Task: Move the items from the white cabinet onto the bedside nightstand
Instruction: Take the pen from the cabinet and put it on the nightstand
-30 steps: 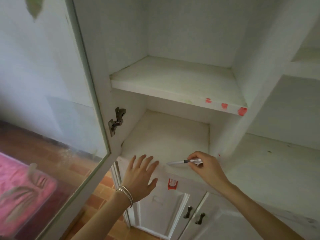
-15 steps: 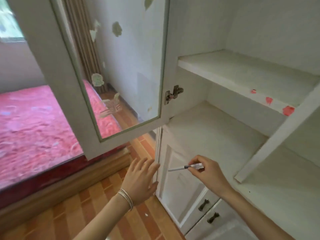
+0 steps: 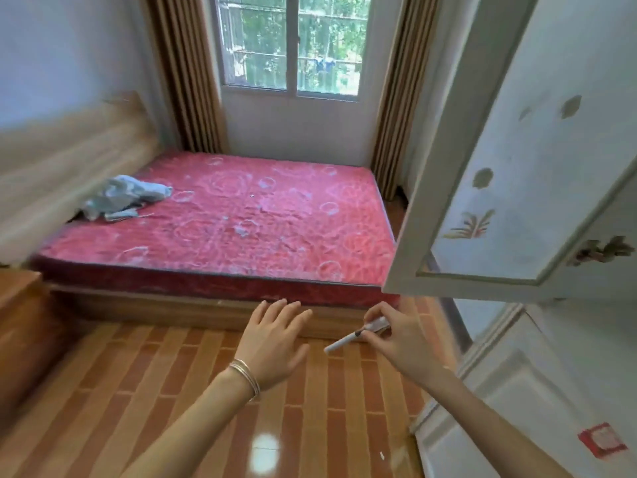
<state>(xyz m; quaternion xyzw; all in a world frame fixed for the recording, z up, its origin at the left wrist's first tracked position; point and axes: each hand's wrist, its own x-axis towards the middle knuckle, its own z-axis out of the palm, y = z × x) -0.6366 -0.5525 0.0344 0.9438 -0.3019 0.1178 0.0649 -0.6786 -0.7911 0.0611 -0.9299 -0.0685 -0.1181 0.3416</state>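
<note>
My right hand (image 3: 396, 334) pinches a white pen (image 3: 344, 342) with a dark band, its tip pointing left. Fingers spread and holding nothing, my left hand (image 3: 272, 343) hovers over the floor with thin bangles on its wrist. The white cabinet (image 3: 537, 401) stands at the right, its glass door (image 3: 517, 160) swung open above my right hand. A wooden nightstand (image 3: 17, 305) shows partly at the left edge, beside the bed.
A bed with a red mattress (image 3: 224, 222) fills the middle, a light blue cloth (image 3: 124, 198) lying near its wooden headboard (image 3: 69, 160). A curtained window (image 3: 293, 43) is behind it. Orange tiled floor (image 3: 155, 391) lies between me and the bed.
The view has swung left from the cabinet shelves to the bed and window. Both hands kept their pose, the right still pinching the pen.
</note>
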